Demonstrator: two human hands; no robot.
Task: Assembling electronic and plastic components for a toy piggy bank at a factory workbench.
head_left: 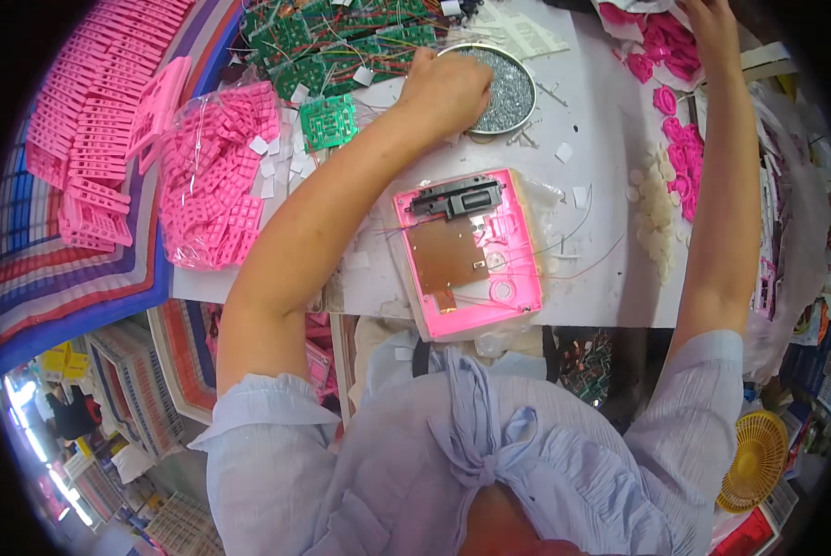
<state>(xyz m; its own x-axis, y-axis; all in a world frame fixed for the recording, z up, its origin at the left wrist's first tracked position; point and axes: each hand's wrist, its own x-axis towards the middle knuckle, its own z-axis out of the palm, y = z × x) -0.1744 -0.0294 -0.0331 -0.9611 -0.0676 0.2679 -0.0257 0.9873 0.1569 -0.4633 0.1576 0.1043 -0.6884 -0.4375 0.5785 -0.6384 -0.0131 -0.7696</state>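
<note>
My left hand (pixel 448 91) reaches over the left rim of a round tin (pixel 534 107) full of small silver metal pieces (pixel 510 88), probably screws. Its fingers are curled, and what the fingertips hold, if anything, is hidden. At the far right my right hand (pixel 710 28) is beside a bag of deep pink small parts (pixel 667 46); the frame edge cuts off its fingers. In front of me lies an open pink plastic casing (pixel 475 320), holding a brown circuit board (pixel 445 255), a black slotted module (pixel 457 197) and thin loose wires.
Green circuit boards (pixel 327 120) with wires pile up at the back left. Left of them lie a clear bag of pink keypads (pixel 216 176) and stacked pink frames (pixel 109 120) on a striped surface. Cream discs (pixel 654 213) and pink pieces (pixel 682 153) lie right. A yellow fan (pixel 754 461) stands lower right.
</note>
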